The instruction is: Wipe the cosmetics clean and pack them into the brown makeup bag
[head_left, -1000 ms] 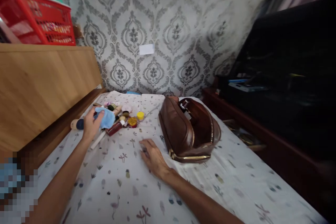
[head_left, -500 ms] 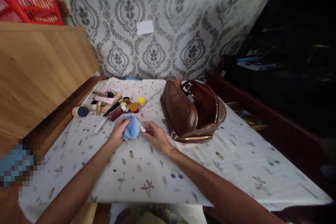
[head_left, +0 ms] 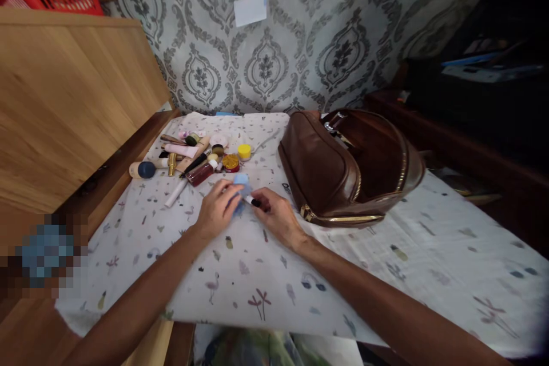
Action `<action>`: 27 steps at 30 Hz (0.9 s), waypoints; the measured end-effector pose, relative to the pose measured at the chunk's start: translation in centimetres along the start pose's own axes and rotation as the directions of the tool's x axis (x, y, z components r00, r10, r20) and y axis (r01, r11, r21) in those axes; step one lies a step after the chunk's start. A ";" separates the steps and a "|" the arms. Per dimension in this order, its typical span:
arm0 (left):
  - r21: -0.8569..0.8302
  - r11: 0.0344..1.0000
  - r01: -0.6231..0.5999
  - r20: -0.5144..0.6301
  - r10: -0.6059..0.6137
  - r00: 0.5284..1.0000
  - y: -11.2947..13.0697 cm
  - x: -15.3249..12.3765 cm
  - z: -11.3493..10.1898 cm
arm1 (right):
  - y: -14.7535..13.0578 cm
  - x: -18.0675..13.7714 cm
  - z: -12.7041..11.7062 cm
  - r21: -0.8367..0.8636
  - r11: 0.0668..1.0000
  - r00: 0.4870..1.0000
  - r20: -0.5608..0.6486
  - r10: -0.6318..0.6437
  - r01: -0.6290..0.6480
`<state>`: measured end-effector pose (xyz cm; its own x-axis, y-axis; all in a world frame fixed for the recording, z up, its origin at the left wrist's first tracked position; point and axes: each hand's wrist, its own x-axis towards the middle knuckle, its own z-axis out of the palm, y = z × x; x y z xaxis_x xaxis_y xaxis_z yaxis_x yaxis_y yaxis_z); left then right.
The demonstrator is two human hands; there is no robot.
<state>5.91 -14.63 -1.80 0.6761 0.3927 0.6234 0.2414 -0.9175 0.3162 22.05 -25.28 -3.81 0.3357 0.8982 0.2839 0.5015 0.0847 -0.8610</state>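
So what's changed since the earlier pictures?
The left hand moved the cloth rightward, from the cosmetics to the right hand. The right hand now holds a small item, not visible in its grip at first. Bag and cosmetics stayed put.

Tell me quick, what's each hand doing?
Left hand: closed, holding the blue cloth.
Right hand: closed, holding a small black-and-white item.

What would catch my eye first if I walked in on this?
The big brown bag, gaping open right of centre on the patterned white tablecloth. Left of it lies a jumble of small cosmetics, with a bright yellow pot at its right edge. In front, left fingers hold a blue cloth; right fingers hold something small and dark-ended.
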 end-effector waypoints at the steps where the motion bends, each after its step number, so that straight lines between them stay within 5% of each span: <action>1: 0.037 0.998 -0.050 0.051 0.048 0.998 0.3 -0.1 0.3 | 0.1 0.0 0.0 0.015 1.000 1.000 -0.005 0.003 -0.002; 4: 0.124 0.985 -0.119 0.166 0.097 0.981 0.8 -0.2 0.8 | 0.3 -0.1 0.0 0.058 0.998 1.000 -0.015 0.012 -0.011; 9: 0.264 0.964 -0.033 0.213 -0.025 0.977 -0.1 0.1 0.6 | 0.4 -0.3 -0.1 0.033 0.999 1.000 -0.016 0.012 -0.011; 16: 0.352 0.920 0.171 0.150 -0.236 0.960 -3.1 0.1 0.7 | -0.1 -0.3 -0.3 -0.021 0.999 0.999 -0.017 0.034 -0.034; 27: 0.214 0.951 0.222 0.068 -0.241 0.968 -4.1 -0.5 1.0 | 0.5 -0.9 -1.7 -0.040 0.999 0.999 0.016 -0.035 0.035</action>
<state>5.28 -11.13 -4.09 0.6436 0.5974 0.4785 0.5286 -0.7990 0.2865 23.41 -26.79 -3.80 0.3050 0.9016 0.3068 0.5448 0.0991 -0.8327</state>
